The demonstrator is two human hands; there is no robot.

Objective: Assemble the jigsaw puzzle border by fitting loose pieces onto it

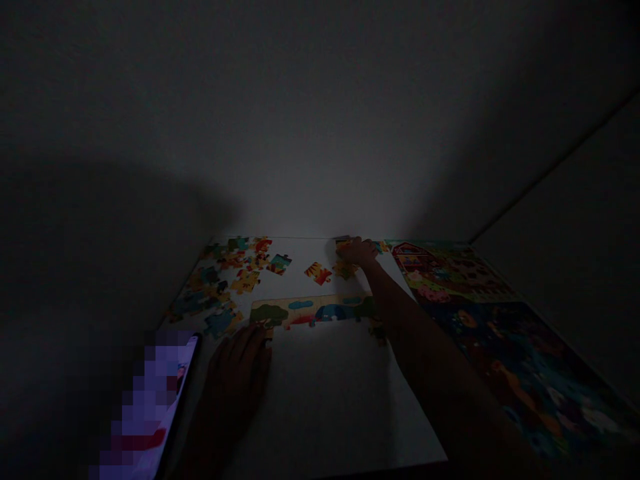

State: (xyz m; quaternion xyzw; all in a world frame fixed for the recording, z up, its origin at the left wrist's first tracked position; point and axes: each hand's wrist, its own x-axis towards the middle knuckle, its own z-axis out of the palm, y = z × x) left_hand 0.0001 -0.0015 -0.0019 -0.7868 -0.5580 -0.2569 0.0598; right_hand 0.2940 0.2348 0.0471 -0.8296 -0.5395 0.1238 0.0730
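A partly joined jigsaw puzzle (300, 312), with trees, clouds and a blue animal, lies on the white table. My left hand (243, 353) lies flat at its lower left corner, fingers stretched and touching the edge pieces. At the table's far side my right hand (361, 251) has its fingers curled down on a dark yellow puzzle piece (343, 247); the fingertips are partly hidden. A yellow piece (346, 270) lies just below that hand. Between the hands are a loose orange striped piece (318, 273) and a teal and orange piece (280, 264).
Several loose pieces (200, 293) are heaped at the left. A lit phone (150, 407) stands at the near left. On the right lie a farm picture (440, 270) and a dark blue picture (530, 373). A wall (320, 133) rises behind the table; the light is dim.
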